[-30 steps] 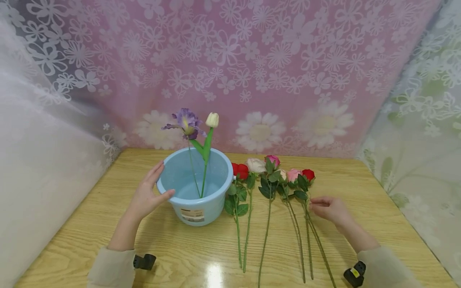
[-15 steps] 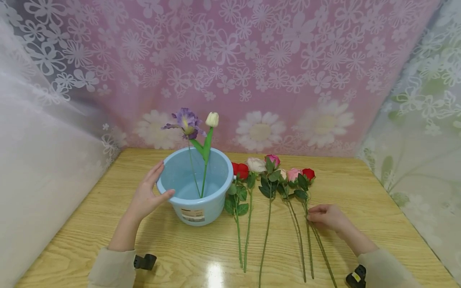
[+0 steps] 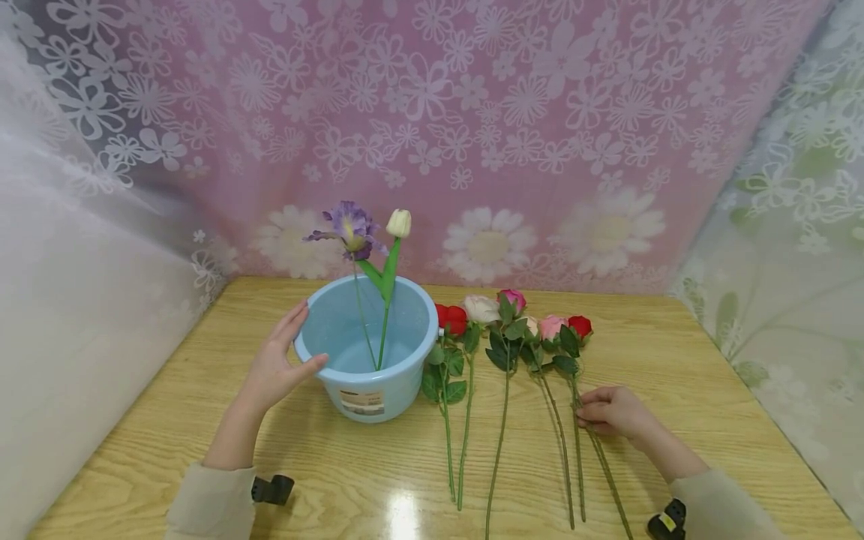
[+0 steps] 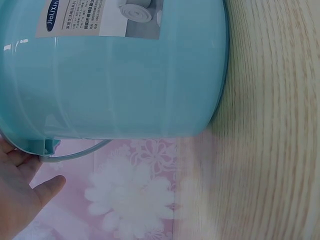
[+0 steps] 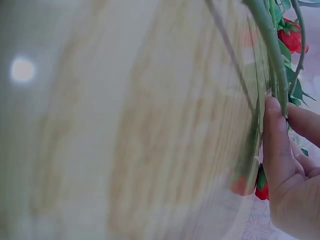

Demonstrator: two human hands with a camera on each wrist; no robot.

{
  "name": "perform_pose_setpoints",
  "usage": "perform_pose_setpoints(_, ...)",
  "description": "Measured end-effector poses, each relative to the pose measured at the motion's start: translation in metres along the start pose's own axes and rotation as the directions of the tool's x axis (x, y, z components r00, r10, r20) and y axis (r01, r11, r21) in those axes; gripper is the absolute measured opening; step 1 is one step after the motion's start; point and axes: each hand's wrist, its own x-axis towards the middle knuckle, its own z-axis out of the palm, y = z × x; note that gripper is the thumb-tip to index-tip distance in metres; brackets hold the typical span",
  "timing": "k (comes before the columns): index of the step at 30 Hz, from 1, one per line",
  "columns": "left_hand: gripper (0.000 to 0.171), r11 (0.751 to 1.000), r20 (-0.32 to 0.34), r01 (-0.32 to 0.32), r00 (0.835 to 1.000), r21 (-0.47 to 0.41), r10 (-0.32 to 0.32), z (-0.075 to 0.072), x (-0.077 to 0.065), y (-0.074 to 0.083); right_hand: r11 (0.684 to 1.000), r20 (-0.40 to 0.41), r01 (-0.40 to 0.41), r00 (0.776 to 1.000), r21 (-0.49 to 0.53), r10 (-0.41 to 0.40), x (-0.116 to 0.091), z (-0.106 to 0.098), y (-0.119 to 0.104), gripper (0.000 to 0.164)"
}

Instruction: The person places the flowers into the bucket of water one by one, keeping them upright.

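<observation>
Right hand pinches a stem between thumb and forefinger, at the right end of the row on the table, well apart from the bucket. Can't tell for sure which bloom it carries; likely the red rose or the pink rose, leaves overlap there. Left hand is spread at the bucket rim, thumb apart from fingers.

Main risk: lifting the stem could drag a neighbour. Cause: stems cross near the pinch and the leaves look tangled. Second: bucket could skid or tip if the left hand pushes, since it's braced on one side only. A knock might also swing the iris and tulip leaning inside.

Materials: bucket is smooth blue plastic, round, flared lip, paper-like label. Stems long, thin, slightly knobbly, probably plastic. Iris ruffled, tulip a smooth cream bud. Table glossy woodgrain.
</observation>
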Motion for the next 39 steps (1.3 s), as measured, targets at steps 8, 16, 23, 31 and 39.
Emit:
perform_pose_setpoints(8, 0.079, 1.000, -0.013, -0.013, 1.000, -0.009, 0.013, 0.000, 0.003, -0.002, 0.999, -0.002, 0.021, 1.000, 0.048, -0.021, -0.002, -0.003, -0.005, 0.041)
perform_pose_setpoints(16, 0.078, 1.000, -0.017, -0.012, 1.000, -0.018, 0.012, -0.001, 0.002, -0.001, 0.993, 0.030, 0.041, 0.999, 0.106, -0.045, -0.006, -0.009, -0.010, 0.047)
perform_pose_setpoints(23, 0.078, 1.000, -0.017, -0.009, 1.000, -0.008, 0.009, 0.001, 0.002, -0.003, 0.987, 0.025, 0.068, 0.997, 0.147, -0.072, -0.011, -0.012, -0.021, 0.044)
perform_pose_setpoints(31, 0.078, 1.000, -0.009, -0.001, 1.000, -0.016, 0.001, 0.001, 0.000, -0.003, 0.959, 0.021, 0.109, 0.993, 0.261, -0.118, -0.018, -0.017, -0.039, 0.025)
perform_pose_setpoints(39, 0.077, 1.000, -0.012, -0.005, 1.000, -0.024, 0.004, 0.002, 0.000, -0.003, 0.910, 0.027, 0.199, 0.974, 0.362, -0.224, -0.022, -0.020, -0.046, 0.016)
